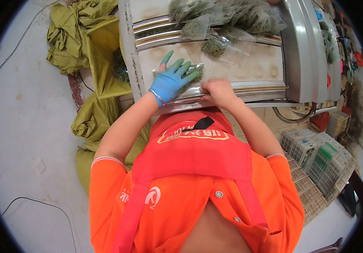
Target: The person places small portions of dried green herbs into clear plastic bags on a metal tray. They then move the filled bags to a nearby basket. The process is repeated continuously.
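Observation:
A clear plastic bag point(196, 68) of green, dried-looking plant bits lies at the near left of a white machine bed point(255, 63). My left hand point(167, 85), in a blue glove with green fingers, rests flat on this bag with its fingers spread. At the near metal bar point(257, 85), just right of the bag's near end, my bare right hand point(220, 92) is closed with its fingers curled down. Whether it pinches the bag's film is hidden. Another filled bag point(214, 46) sits farther back on the bed.
Several filled bags point(249, 19) are heaped across the far metal bars. A curved silver cover point(303, 50) stands at the right. Olive-yellow sacks point(95, 114) crowd the left side. Plastic crates point(316, 154) are at the lower right, and a dark cable point(42, 200) crosses the pale floor.

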The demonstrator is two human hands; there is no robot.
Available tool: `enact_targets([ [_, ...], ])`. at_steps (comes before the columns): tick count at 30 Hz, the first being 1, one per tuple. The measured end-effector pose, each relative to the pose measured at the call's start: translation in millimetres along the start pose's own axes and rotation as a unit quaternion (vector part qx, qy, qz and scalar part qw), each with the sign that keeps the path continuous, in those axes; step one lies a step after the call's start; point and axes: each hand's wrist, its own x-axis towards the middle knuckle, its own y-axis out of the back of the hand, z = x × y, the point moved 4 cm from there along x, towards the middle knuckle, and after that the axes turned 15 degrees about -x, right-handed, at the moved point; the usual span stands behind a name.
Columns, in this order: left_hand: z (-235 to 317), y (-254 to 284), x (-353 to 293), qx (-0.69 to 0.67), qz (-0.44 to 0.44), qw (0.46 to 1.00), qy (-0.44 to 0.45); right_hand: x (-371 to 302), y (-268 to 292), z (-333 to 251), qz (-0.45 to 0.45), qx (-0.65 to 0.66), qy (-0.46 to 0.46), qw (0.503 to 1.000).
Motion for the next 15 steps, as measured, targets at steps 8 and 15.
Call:
enact_targets([
  [8, -2.7, -1.6, -1.8, -0.099, -0.038, 0.994, 0.033, -20.1, -3.3, -1.7, 0.302, -0.009, 0.052, 0.952],
  [15, -9.1, 5.8, -1.2, -0.111, -0.076, 0.990, 0.038, -25.2, -5.9, 2.1, 0.298, -0.063, 0.086, 0.949],
])
